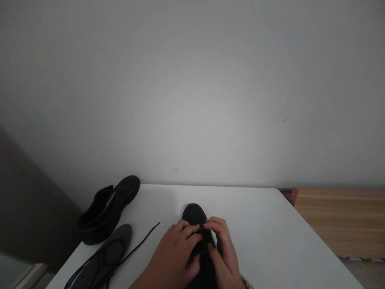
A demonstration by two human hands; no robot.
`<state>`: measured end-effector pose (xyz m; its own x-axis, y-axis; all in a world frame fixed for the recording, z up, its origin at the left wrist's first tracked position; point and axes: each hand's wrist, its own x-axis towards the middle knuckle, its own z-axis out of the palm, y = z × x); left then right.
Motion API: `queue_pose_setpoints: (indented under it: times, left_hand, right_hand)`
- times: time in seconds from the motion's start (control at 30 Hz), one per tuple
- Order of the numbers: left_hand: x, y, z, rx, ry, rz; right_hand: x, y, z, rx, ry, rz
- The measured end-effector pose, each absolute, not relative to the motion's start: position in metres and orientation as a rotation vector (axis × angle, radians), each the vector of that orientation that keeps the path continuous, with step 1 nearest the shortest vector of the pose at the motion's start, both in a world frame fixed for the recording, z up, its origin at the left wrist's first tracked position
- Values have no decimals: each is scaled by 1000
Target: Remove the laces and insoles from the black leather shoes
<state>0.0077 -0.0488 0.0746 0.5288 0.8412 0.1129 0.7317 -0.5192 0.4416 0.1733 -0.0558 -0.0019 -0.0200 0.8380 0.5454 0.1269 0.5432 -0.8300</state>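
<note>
A black shoe (195, 213) lies on the white table (270, 233), toe pointing away from me. My left hand (176, 253) covers its left side, fingers curled over the lace area. My right hand (223, 251) rests on its right side, fingertips pinched together at the top of the tongue. Both hands press on the shoe; what the fingertips pinch is too dark to make out. The middle and rear of the shoe are hidden under my hands.
A second black shoe (108, 208) sits at the table's far left corner. A dark insole (104, 257) and a loose black lace (141, 239) lie beside it. A wooden surface (339, 220) stands to the right, a plain wall behind.
</note>
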Motion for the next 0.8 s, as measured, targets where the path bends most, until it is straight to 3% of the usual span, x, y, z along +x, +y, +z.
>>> queue_pose_setpoints:
  times: [0.47,0.8]
  left_hand:
    - [5,-32,83,2091,1279,762]
    - [16,-10,52,1665,1344,1004]
  right_hand:
    - [170,-52,-1,-927,-1515,647]
    - [169,-53,-3,-976,-1493,603]
